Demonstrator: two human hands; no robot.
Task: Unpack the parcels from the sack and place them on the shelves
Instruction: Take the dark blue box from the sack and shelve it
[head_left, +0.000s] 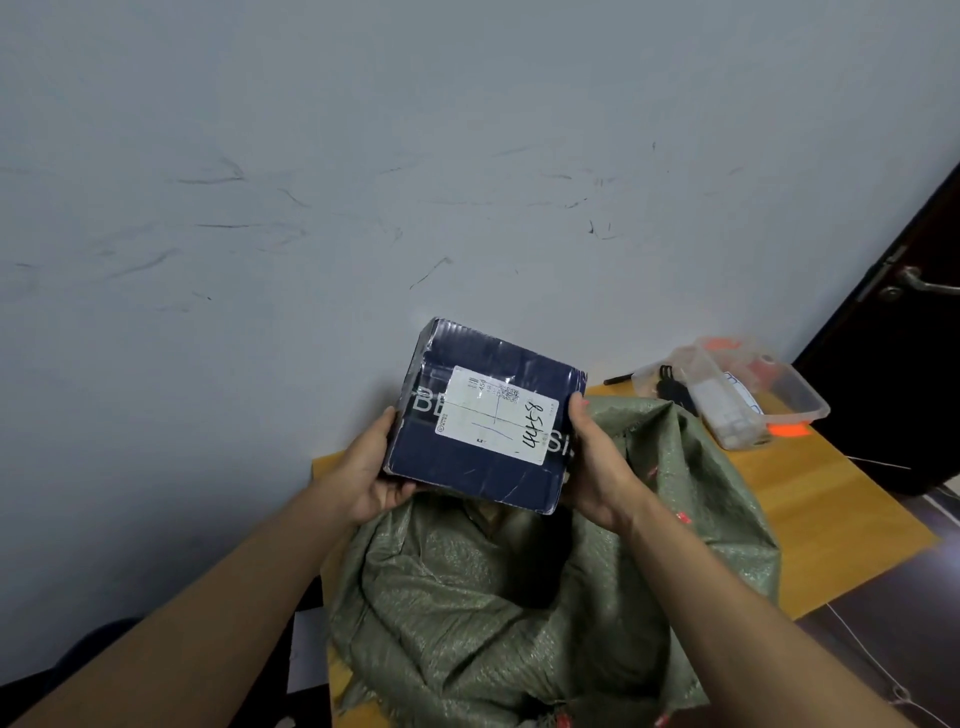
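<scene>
A person holds a dark blue box (483, 415) up in the air with both hands. The box is a parcel. It has a white label (496, 415) stuck on top, and the number 44558 is written on the label in black pen. White letters show on the box on each side of the label.

The left hand (371, 470) holds the left side of the box. Its thumb lies up along the side and its fingers curl under the bottom corner. The right hand (597, 462) holds the right side. Its thumb presses the top right edge and its fingers go under the box, out of sight. The box is squeezed between the two hands and tips a little.

Right under the box is a big green sack (519, 597). The sack sits on a wooden table (831, 514) and its mouth is wide open. It covers most of the near part of the table and hangs over the near edge. Something brown shows inside the mouth, but it is too dark to tell what it is.

At the far right corner of the table is a clear plastic tub (753, 395) with small things in it, some white and some orange. A black pen (617, 379) lies at the far edge beside the tub.

Behind the table is a pale wall (363, 156) with dark scuff marks. On the right is a dark door (904, 364) with a metal handle (924, 283).
</scene>
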